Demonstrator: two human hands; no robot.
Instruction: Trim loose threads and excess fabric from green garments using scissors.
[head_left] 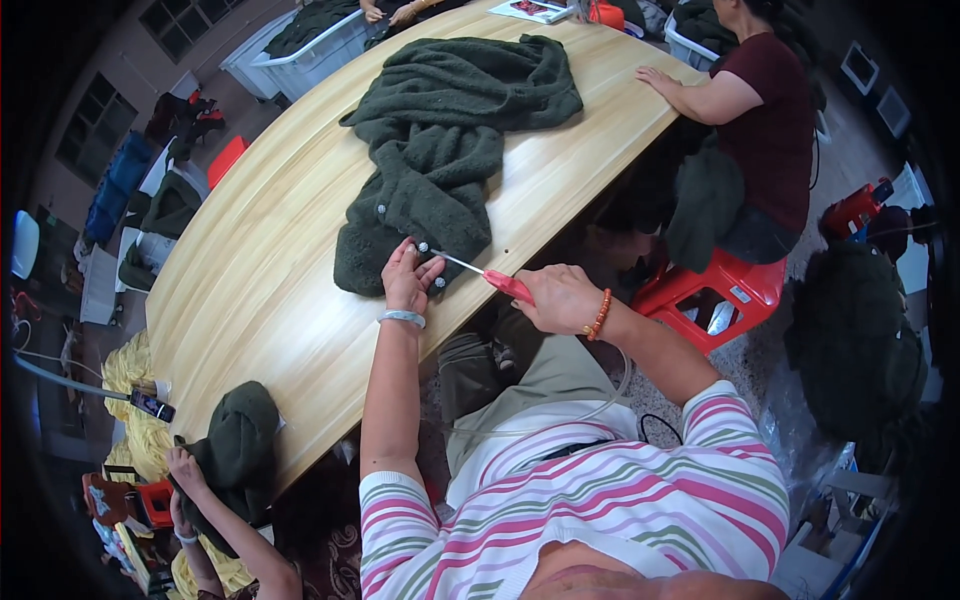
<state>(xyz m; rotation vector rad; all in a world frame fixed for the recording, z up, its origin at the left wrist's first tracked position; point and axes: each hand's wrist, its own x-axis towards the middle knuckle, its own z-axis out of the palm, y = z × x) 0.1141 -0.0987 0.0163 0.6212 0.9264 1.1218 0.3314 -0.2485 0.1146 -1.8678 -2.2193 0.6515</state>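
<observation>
Head view, and the wooden table (300, 300) is our landmark throughout. A dark green fleecy garment (450, 140) is lying across the table's middle and far part, bunched up at the far end and trailing down toward the near edge. The left hand (408, 278) is pressing down on the garment's nearest end, fingers spread flat and holding nothing closed, right beside a row of small pale buttons (423, 247). A pale bangle (402, 318) is sitting on that wrist.

The right hand (560, 298) is hovering just off the table's near edge, curled tight around the red handle of a thin metal-tipped tool (490, 275), and the tool's tip is reaching in to the garment right by the left fingertips. An orange bead bracelet (599, 314) is circling that wrist.

At the table's far right edge, another person in a dark red top (775, 130) is sitting on a red plastic stool (730, 290), one hand resting on the tabletop. At the table's near left corner, someone else's hand (185, 470) is gripping another bundle of dark green fabric (240, 440). Beyond the table's far left side, a pale bin (310, 55) is holding more dark cloth.
</observation>
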